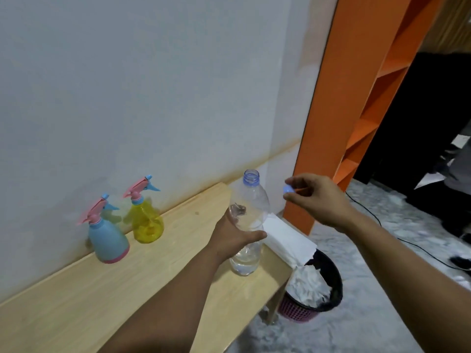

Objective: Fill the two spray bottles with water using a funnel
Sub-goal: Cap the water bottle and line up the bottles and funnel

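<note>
Left hand (233, 236) grips open bottle (248, 225) at centre frame.
Right hand (312, 197) pinches cap (288, 189); two sprayers (122, 225) stand left.

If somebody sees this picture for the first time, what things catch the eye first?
In the middle, the left hand grips an uncapped clear water bottle, while the right hand pinches its cap. Left of them, a blue spray bottle and a yellow spray bottle stand by the wall.

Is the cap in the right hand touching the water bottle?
Apart. The head view shows wall between the cap in the right hand and the water bottle mouth.
</note>
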